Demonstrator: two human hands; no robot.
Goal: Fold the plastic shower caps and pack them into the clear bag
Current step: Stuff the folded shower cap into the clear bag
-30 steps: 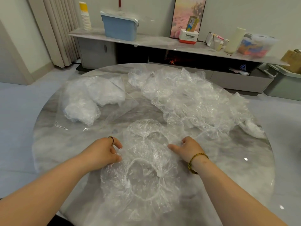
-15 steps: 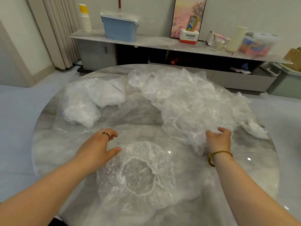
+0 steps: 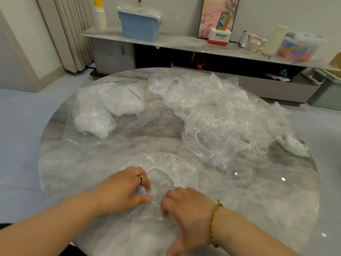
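Observation:
One clear crinkled shower cap (image 3: 166, 169) lies flat near the front of the round marble table (image 3: 258, 209). My left hand (image 3: 123, 189) pinches the cap's near edge between thumb and fingers. Beside it my right hand (image 3: 188, 209) presses its curled fingers onto the same near edge. A loose heap of unfolded shower caps (image 3: 217, 115) spreads across the back right of the table. At the back left lies the clear bag (image 3: 103, 109), holding white bunches of folded caps.
Behind the table runs a low cabinet shelf (image 3: 184, 45) with a blue bin (image 3: 139, 25), stacked paper cups (image 3: 100, 15), a white and red box (image 3: 219, 36) and a clear storage box (image 3: 299, 46). A folded cap (image 3: 295, 146) lies at the table's right edge.
My right hand left the heap and came back to the single cap's near edge. My left hand closed on that edge. The cap's near side has bunched up.

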